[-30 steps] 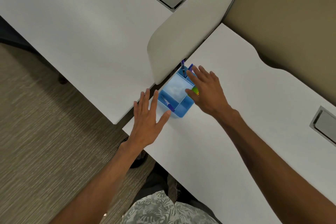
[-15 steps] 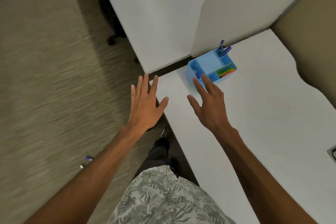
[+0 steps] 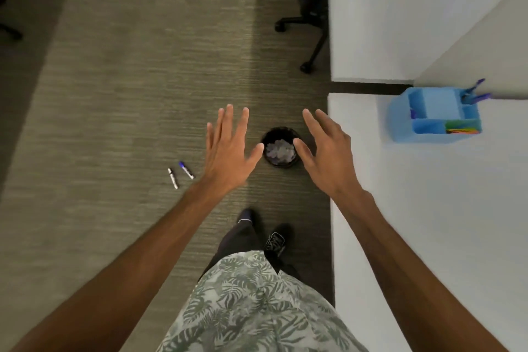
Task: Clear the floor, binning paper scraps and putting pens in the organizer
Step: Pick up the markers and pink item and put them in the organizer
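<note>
Two pens lie on the carpet left of my hands: a blue-capped pen (image 3: 186, 170) and a grey pen (image 3: 173, 178) beside it. A small black bin (image 3: 279, 129) holding crumpled paper scraps (image 3: 280, 151) stands on the floor between my hands. The blue organizer (image 3: 434, 114) sits on the white desk (image 3: 428, 208) at the right, with blue pens upright in its back corner and coloured items in a front slot. My left hand (image 3: 228, 148) and my right hand (image 3: 325, 151) hover open and empty, fingers spread, on either side of the bin.
A black office chair base (image 3: 311, 23) stands at the top by a second white desk (image 3: 400, 14). A grey divider panel (image 3: 480, 51) rises behind the organizer. My shoes (image 3: 274, 240) are on the carpet below the bin.
My view has swung left from the desk to the floor. Both hands have left the organizer and now hover over the carpet around the bin. The floor pens have come into view.
</note>
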